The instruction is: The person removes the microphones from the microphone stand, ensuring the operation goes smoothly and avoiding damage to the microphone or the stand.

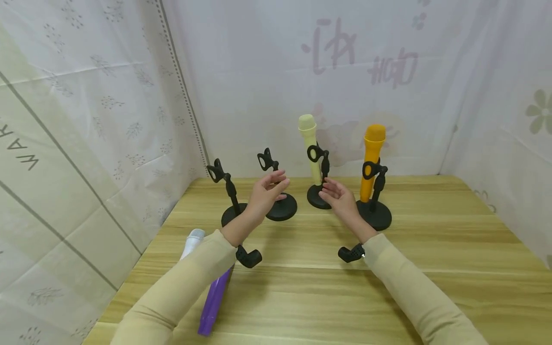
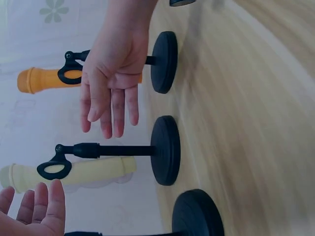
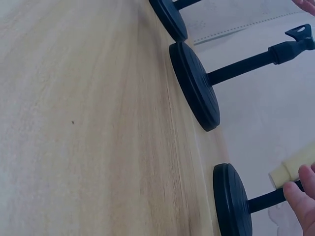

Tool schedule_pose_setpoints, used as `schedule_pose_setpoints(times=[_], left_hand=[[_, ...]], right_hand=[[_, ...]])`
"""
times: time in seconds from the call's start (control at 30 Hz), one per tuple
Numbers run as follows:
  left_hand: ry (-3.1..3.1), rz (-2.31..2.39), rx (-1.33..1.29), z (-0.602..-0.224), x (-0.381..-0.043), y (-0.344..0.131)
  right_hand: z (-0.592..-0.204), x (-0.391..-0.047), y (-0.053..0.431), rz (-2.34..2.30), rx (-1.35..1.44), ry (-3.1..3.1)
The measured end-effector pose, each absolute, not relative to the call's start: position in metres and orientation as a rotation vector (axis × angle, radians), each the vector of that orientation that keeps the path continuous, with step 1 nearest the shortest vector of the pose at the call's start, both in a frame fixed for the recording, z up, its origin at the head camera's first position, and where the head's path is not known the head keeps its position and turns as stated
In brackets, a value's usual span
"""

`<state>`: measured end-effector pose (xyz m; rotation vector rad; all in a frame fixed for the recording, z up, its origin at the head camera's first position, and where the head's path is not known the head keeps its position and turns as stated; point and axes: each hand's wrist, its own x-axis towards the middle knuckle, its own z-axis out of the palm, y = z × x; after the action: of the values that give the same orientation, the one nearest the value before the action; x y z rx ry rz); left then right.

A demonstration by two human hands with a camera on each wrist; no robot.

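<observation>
A pale yellow microphone (image 1: 311, 153) sits upright, slightly tilted, in the clip of a black stand (image 1: 320, 196). My right hand (image 1: 340, 199) is beside that stand with fingers extended and holds nothing. My left hand (image 1: 266, 191) hovers in front of another black stand (image 1: 282, 208) whose clip has no microphone; its fingers are loosely straight and grip nothing. An orange microphone (image 1: 371, 163) rests in the clip of the stand (image 1: 375, 215) at the right. In the left wrist view, the right hand (image 2: 118, 78) overlaps the orange microphone.
Another stand (image 1: 230, 191) with a bare clip stands at the far left. Below it lie a white microphone (image 1: 192, 242) and a purple microphone (image 1: 214, 304), partly hidden by the left arm. Printed curtains (image 1: 241, 72) close off the wooden table (image 1: 302, 302) behind and at the sides.
</observation>
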<state>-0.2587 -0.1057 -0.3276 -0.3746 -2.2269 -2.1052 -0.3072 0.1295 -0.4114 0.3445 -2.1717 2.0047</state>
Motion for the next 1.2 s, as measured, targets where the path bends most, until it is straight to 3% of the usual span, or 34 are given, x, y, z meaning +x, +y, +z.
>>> schedule_pose_setpoints(times=[0.5, 1.2], left_hand=[[-2.163, -1.952, -0.397, -0.323, -0.307, -0.064], [-2.189, -1.899, -0.23, -0.313, -0.363, -0.032]], right_hand=[[-0.42, -0.326, 0.136, 2.0, 0.244, -2.159], [-0.414, -0.353, 0.139, 2.043, 0.144, -2.199]])
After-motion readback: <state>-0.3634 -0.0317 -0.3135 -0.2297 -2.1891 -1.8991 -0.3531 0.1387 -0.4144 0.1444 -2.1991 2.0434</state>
